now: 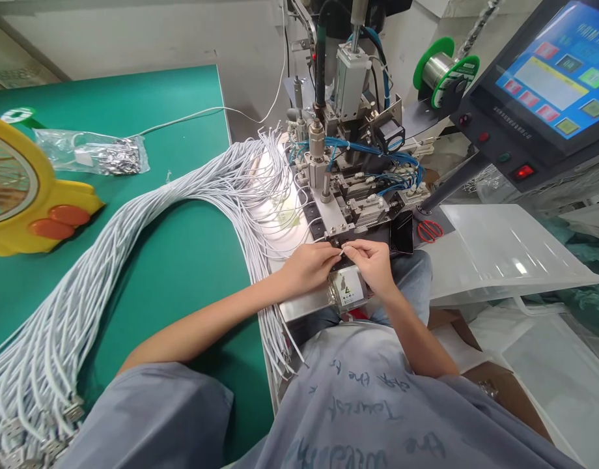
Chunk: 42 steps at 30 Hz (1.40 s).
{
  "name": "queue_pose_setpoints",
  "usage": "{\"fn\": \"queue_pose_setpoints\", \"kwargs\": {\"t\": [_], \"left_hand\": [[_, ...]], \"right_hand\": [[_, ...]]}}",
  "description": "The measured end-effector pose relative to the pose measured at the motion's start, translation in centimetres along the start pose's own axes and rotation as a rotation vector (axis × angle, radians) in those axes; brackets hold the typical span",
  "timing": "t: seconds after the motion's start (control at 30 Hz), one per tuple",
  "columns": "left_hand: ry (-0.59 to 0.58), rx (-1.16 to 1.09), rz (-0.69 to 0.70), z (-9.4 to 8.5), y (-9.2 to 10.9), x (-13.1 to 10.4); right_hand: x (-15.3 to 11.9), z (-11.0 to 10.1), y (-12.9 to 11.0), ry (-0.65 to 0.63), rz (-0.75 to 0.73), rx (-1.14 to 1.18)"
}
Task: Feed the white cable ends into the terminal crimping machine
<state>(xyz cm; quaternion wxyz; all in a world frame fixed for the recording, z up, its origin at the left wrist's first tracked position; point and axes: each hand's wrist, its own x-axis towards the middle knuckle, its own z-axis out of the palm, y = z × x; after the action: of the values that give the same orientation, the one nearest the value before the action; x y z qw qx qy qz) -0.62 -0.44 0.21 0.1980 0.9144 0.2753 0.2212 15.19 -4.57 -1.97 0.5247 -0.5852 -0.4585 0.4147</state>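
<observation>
Head view: both my hands meet at the near edge of a metal machine [346,163], fingertips almost touching. My left grip [309,264] is narrow, thumb and fingers pinched together, and my right grip [372,260] is pinched just as tightly from the other side. Between them I hold a small white cable end [343,249], right in front of the machine; its tip is too small to make out. Just below my fingers sits a silver box [347,286] with a label.

To my left, a thick bundle of white cables [153,208] curves across the green counter [182,280], its far ends fanned out beside the machine. Farther left lies a clear bag [109,155] of small metal parts. On my right, a black phone [402,232] rests near red-handled scissors [430,230]. Beyond them, far right, are a green spool [441,71] of wire and a lit screen [556,75].
</observation>
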Motion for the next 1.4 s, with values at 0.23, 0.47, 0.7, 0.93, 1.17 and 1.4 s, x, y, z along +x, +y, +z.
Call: {"fn": "queue_pose_setpoints", "kwargs": {"t": [0.23,0.47,0.7,0.93,1.17,1.4], "left_hand": [[-0.332,0.422,-0.059,0.9,-0.1,-0.1],[-0.414,0.433,-0.018,1.1,-0.5,0.0],[-0.358,0.444,0.057,1.4,-0.9,-0.3],[-0.344,0.431,0.087,1.4,-1.0,-0.3],[-0.343,0.444,0.114,1.4,-0.8,-0.1],[-0.384,0.518,0.146,1.2,-0.4,0.4]], "right_hand": [[0.9,-2.8,3.1,-0.059,0.042,-0.072],[1.6,-2.1,4.0,-0.138,0.133,-0.023],[1.9,-1.8,4.2,-0.179,0.109,-0.044],[1.9,-2.0,3.9,-0.192,0.081,-0.074],[1.9,-2.2,3.5,-0.202,0.106,-0.091],[2.1,-2.1,3.7,-0.237,0.180,-0.045]]}}
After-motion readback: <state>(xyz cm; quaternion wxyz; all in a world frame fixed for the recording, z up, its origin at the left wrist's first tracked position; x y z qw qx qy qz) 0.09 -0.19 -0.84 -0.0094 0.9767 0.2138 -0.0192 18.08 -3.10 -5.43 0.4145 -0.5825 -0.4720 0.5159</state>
